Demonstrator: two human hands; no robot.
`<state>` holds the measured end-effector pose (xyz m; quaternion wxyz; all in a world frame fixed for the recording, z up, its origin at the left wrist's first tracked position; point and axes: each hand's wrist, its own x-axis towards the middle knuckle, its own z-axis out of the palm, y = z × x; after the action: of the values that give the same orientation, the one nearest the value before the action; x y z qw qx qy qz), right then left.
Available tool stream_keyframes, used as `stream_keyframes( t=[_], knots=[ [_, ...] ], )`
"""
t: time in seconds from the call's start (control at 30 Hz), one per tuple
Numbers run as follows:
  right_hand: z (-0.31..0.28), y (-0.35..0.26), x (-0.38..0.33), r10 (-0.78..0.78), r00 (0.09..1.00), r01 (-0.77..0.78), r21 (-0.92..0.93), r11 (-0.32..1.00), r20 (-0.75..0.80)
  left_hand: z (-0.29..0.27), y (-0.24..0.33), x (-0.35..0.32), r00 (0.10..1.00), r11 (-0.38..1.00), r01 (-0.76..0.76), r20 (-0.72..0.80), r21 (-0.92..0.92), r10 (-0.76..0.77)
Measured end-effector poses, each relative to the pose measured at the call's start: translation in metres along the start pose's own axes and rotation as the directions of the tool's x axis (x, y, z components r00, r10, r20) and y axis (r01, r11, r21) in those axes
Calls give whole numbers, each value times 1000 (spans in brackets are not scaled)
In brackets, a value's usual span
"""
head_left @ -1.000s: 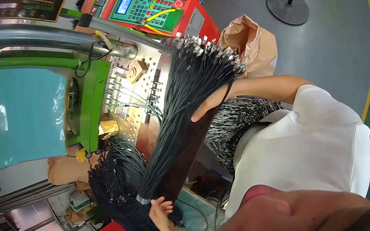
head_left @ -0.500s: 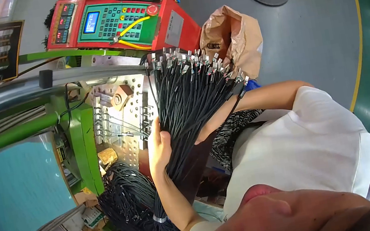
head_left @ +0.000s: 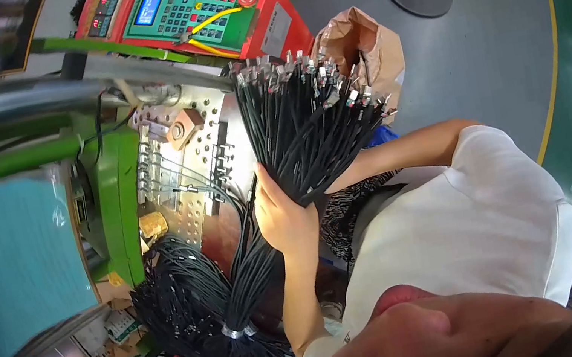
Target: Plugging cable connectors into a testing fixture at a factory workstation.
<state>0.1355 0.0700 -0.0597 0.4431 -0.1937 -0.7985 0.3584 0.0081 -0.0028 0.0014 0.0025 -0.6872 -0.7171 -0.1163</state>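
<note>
A thick fanned bundle of black cables (head_left: 301, 134) with metal connector ends is held up in front of me. My left hand (head_left: 285, 217) is closed around its lower left side, with the back of the hand showing. From the right, my right hand (head_left: 338, 181) reaches behind the bundle and supports it; its fingers are hidden by the cables. A second bundle of black cables (head_left: 226, 292), tied with a pale band (head_left: 238, 332), lies below and left of my left hand. Several thin cables run from it to a row of metal clamps (head_left: 220, 161) on the machine bed.
A red machine control box (head_left: 289, 25) with a green keypad stands at the back; yellow-handled pliers (head_left: 212, 21) lie on it. A perforated metal plate (head_left: 177, 167) and a green frame (head_left: 114, 201) are at left. A brown paper bag (head_left: 381, 47) stands behind the connectors.
My left hand has moved right and now wraps around the bundle instead of lying upright along its edge. The view has shifted, uncovering more of the tied lower bundle.
</note>
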Motion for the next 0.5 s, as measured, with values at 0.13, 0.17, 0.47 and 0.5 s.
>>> stream_keyframes(
  t=[0.13,0.17,0.47,0.5],
  knots=[
    [8,-13,6,422,887,-450,550,704,185,-15,-11,8,976,954,79,218,-288,-15],
    [-11,-31,20,430,856,-516,530,673,287,-21,-13,7,977,952,50,214,-301,17],
    [-54,-65,66,581,455,-872,207,443,675,-27,-24,10,975,932,143,208,-333,-75],
    [-66,-81,76,540,450,-864,194,464,711,-31,-32,6,994,866,99,97,-490,-59]
  ],
)
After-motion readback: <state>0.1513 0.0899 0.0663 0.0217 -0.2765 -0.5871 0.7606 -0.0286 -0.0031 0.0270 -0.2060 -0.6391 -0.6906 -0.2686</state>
